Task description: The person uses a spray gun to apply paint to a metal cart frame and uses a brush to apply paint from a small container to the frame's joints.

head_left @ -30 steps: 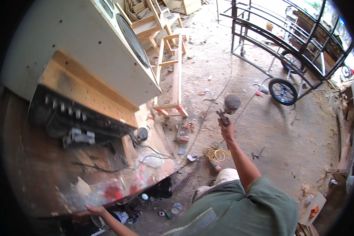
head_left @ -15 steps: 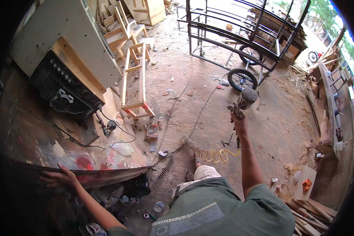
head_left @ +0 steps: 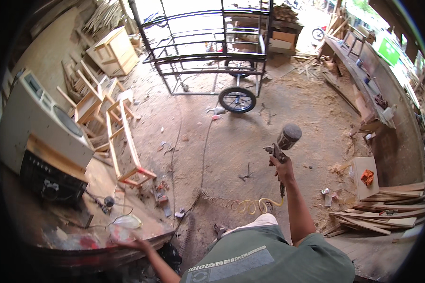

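Observation:
My right hand (head_left: pixel 281 169) is wrapped round the handle of a spray gun (head_left: pixel 276 152). The gun's dark, paint-crusted round cup (head_left: pixel 289 137) stands up and to the right of my fingers. A coiled yellow air hose (head_left: pixel 250 206) runs from below the grip toward the floor on the left. My left hand (head_left: pixel 136 244) is at the near edge of the paint-stained workbench (head_left: pixel 151 226). It is blurred, its fingers look stretched out, and nothing shows in it. Whether it touches the bench I cannot tell. A clear plastic piece (head_left: pixel 127 221) lies just beyond it.
A black metal frame (head_left: pixel 203 59) with a spoked wheel (head_left: pixel 237 100) stands ahead. At left are a wooden frame with red-painted ends (head_left: pixel 132 160), a black speaker-like box (head_left: pixel 52 181) and a pale cabinet (head_left: pixel 47 118). Stacked planks (head_left: pixel 382 212) lie right. Hoses cross the floor.
The view has swung to the right and up. My left hand has left its spread position on the bench edge and come closer to my body. The spray gun remains in my right hand.

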`<action>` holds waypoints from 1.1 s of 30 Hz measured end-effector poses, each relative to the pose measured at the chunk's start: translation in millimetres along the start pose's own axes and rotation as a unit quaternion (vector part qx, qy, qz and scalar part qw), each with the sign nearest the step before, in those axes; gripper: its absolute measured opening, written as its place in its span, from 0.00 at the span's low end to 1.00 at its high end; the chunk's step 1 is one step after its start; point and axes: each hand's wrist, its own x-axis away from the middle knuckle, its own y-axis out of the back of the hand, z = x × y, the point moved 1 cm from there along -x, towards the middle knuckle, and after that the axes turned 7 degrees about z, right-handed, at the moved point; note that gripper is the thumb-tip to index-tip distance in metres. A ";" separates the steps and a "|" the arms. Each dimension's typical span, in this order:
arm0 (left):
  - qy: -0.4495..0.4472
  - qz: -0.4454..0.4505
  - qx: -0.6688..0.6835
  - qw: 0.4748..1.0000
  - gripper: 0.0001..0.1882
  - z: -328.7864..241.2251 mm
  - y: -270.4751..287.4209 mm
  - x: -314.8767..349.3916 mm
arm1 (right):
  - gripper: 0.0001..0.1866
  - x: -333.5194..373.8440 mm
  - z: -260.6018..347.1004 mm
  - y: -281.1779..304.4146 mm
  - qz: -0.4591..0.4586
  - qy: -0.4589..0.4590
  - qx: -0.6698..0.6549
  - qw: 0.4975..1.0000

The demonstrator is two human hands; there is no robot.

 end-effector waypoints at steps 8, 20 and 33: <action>-0.096 0.478 0.144 0.861 0.25 -315.0 -287.4 152.8 | 0.14 6.9 18.9 200.6 -0.083 -0.023 0.026 0.996; -0.177 0.702 0.128 0.678 0.27 -454.3 -458.9 288.4 | 0.11 -47.7 48.3 397.0 -0.188 -0.038 0.043 0.981; 0.050 0.878 -0.023 0.476 0.41 -357.3 -723.3 404.0 | 0.10 -212.4 138.7 500.5 -0.286 -0.017 0.080 0.955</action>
